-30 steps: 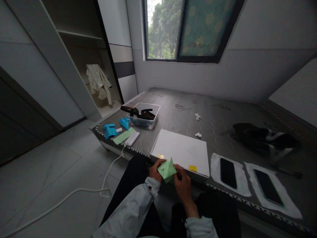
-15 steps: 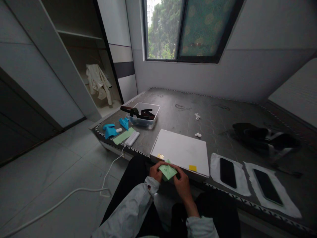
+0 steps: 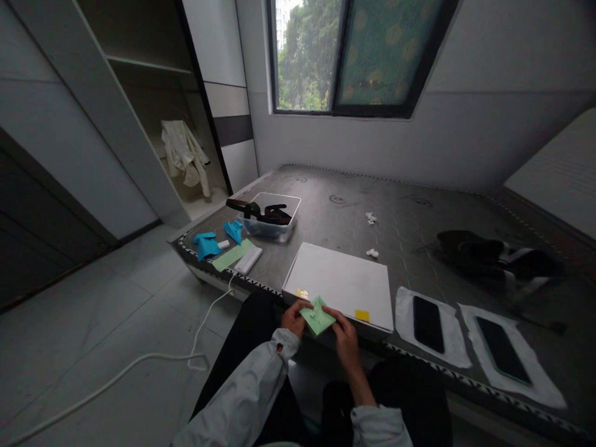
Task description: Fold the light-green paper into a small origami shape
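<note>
A piece of folded green paper (image 3: pixel 318 318), roughly diamond-shaped with creases and a small raised fold in its middle, is held up between my hands. My left hand (image 3: pixel 295 318) pinches its left corner, and my right hand (image 3: pixel 345 338) grips the right corner. Some fingers are hidden behind the paper. Just beyond the hands lies a flat white box (image 3: pixel 342 282) with a yellow sticker (image 3: pixel 362 316) at its front right; the paper overlaps its near edge from this angle.
Left on the mattress (image 3: pixel 335 223) are blue folded paper (image 3: pixel 205 246), a green paper strip (image 3: pixel 233 255), a white power strip (image 3: pixel 248 261) and a clear bin (image 3: pixel 279 231) with belts. Two phones (image 3: pixel 428 324) on white sheets and a dark bag (image 3: pixel 503 257) lie right.
The green paper has turned and risen slightly, and its fold now looks flatter. Both hands have shifted a little with it, still gripping its sides.
</note>
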Action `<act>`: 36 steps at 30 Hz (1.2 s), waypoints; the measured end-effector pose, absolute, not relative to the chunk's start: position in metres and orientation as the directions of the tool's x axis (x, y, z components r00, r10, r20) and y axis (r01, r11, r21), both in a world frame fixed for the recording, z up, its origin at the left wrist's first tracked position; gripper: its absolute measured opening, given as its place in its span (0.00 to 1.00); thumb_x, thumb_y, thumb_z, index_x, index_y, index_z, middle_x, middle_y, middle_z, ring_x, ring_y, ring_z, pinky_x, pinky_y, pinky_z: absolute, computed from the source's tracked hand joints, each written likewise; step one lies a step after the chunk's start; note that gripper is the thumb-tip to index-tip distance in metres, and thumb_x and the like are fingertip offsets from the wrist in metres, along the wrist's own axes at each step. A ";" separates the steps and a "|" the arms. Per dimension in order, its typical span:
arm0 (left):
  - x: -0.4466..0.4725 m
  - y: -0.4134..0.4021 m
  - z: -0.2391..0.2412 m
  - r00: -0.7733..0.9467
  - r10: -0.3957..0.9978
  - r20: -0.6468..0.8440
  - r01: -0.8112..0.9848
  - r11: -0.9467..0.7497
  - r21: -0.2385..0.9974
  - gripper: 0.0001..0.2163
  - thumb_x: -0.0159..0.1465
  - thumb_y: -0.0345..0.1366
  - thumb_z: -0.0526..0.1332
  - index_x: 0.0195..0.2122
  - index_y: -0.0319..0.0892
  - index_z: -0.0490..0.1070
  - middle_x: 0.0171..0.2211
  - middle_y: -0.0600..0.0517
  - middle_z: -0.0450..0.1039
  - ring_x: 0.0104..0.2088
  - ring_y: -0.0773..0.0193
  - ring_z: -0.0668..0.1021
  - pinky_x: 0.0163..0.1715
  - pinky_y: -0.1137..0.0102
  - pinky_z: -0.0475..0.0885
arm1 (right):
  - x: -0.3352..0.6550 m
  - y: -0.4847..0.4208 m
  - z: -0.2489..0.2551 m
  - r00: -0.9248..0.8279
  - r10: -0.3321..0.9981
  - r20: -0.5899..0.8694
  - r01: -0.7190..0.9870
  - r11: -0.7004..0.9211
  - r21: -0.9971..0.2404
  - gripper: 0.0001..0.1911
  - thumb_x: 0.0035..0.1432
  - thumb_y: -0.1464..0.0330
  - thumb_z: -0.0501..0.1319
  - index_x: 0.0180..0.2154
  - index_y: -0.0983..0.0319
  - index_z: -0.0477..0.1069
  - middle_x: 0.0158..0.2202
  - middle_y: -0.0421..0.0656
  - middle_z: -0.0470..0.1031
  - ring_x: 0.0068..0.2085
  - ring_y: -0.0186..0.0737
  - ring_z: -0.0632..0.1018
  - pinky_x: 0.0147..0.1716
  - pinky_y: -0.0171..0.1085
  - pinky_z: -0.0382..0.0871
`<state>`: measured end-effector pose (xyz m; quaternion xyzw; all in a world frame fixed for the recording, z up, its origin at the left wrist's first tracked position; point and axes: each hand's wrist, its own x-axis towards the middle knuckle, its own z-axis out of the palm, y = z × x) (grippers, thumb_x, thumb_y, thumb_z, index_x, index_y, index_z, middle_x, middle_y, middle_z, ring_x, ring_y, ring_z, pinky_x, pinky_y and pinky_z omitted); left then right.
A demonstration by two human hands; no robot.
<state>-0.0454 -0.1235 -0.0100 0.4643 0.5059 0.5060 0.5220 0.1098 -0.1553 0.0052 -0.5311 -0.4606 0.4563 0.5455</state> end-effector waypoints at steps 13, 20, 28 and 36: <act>-0.047 -0.130 0.000 0.060 0.998 -0.028 0.138 0.019 0.990 0.08 0.52 0.32 0.56 0.25 0.41 0.75 0.25 0.53 0.75 0.27 0.64 0.75 0.28 0.73 0.68 | 0.105 -0.156 0.012 0.182 0.982 0.043 0.060 0.033 -0.998 0.21 0.50 0.55 0.64 0.41 0.62 0.72 0.41 0.49 0.78 0.42 0.47 0.79 0.40 0.40 0.74; -0.047 -0.134 0.015 0.066 0.978 0.200 0.159 -0.208 0.965 0.11 0.50 0.29 0.58 0.32 0.40 0.78 0.38 0.47 0.78 0.40 0.59 0.78 0.42 0.69 0.71 | 0.109 -0.157 0.013 0.222 0.975 0.022 0.057 0.009 -0.998 0.22 0.52 0.54 0.62 0.44 0.61 0.70 0.37 0.46 0.78 0.37 0.45 0.79 0.33 0.37 0.73; -0.048 -0.127 -0.003 0.060 0.998 -0.023 0.162 0.014 0.987 0.11 0.51 0.33 0.62 0.35 0.37 0.78 0.30 0.49 0.79 0.24 0.67 0.75 0.24 0.75 0.68 | 0.126 -0.158 0.024 0.045 0.998 0.043 0.018 0.043 -0.999 0.20 0.49 0.65 0.55 0.42 0.62 0.77 0.43 0.46 0.78 0.44 0.49 0.76 0.43 0.42 0.70; -0.049 -0.127 -0.002 0.057 0.998 -0.029 0.054 0.026 0.998 0.09 0.47 0.32 0.66 0.30 0.38 0.79 0.26 0.50 0.79 0.24 0.66 0.77 0.25 0.74 0.71 | 0.131 -0.161 0.030 -0.120 0.991 0.051 0.118 0.066 -0.991 0.21 0.50 0.64 0.65 0.48 0.59 0.75 0.49 0.46 0.76 0.50 0.50 0.75 0.49 0.44 0.69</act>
